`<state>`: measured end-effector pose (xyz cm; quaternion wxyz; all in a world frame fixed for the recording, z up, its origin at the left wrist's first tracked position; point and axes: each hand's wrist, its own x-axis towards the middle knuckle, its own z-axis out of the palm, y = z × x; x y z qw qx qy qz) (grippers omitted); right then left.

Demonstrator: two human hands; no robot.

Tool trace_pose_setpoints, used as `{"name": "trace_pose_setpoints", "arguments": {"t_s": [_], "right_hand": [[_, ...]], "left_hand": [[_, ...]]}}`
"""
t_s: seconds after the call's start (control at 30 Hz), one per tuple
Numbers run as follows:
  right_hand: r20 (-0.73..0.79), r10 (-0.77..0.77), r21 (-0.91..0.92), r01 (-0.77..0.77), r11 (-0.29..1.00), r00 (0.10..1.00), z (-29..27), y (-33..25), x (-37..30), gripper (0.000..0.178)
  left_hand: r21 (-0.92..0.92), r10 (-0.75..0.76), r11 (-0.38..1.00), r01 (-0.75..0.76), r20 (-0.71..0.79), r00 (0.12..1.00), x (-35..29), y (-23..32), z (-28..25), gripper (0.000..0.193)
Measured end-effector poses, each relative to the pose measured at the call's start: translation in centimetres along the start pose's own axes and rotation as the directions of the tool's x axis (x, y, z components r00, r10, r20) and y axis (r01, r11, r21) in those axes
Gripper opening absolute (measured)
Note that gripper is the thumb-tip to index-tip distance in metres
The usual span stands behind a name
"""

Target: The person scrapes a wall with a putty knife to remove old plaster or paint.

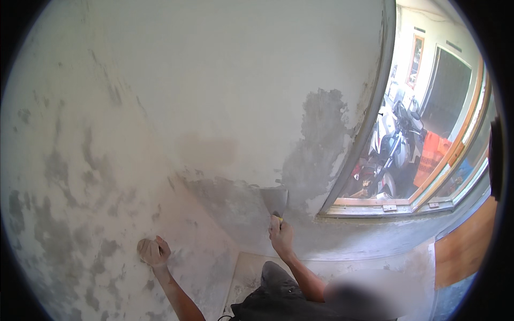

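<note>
My right hand is closed around the handle of a wide scraper. The flat grey blade points up and lies against the wall at the upper edge of a bare grey patch, where pale paint ends in a ragged line. To the left, my left hand is closed on a rounded tan thing, held close to the stained side wall. What kind of thing it is does not show clearly. Another bare grey patch runs upward beside the window frame.
On the right, a wood-framed window has a ledge that juts toward the work area. Motorcycles and an orange cloth show beyond it. A brown wooden panel stands at lower right. Dark clothing fills the lower middle.
</note>
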<state>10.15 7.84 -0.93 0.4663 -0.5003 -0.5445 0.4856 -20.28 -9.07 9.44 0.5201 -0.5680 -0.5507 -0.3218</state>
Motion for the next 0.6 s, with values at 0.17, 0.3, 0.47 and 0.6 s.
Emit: {"name": "trace_pose_setpoints", "arguments": {"t_s": [0.17, 0.3, 0.47, 0.6], "right_hand": [[0.017, -0.005, -0.077, 0.006, 0.997, 1.0, -0.7, 0.7, 0.4, 0.053], [0.036, 0.005, -0.045, -0.003, 0.999, 0.999, 0.3, -2.9, 0.5, 0.053], [0.01, 0.012, 0.055, -0.012, 0.998, 1.0, 0.0, -0.1, 0.1, 0.05], [0.043, -0.005, -0.037, 0.006, 0.999, 0.999, -0.9, 3.2, 0.8, 0.044]], "left_hand": [[0.0, 0.003, 1.0, -0.003, -0.029, 1.0, 0.3, -0.1, -0.1, 0.043], [0.007, -0.034, 0.999, 0.034, -0.025, 0.999, -0.4, -0.3, -0.3, 0.043], [-0.015, -0.006, 1.0, 0.006, -0.022, 1.0, -0.6, -0.4, 0.1, 0.041], [-0.016, 0.019, 1.0, -0.02, -0.061, 0.998, -0.7, -0.8, 0.6, 0.04]]}}
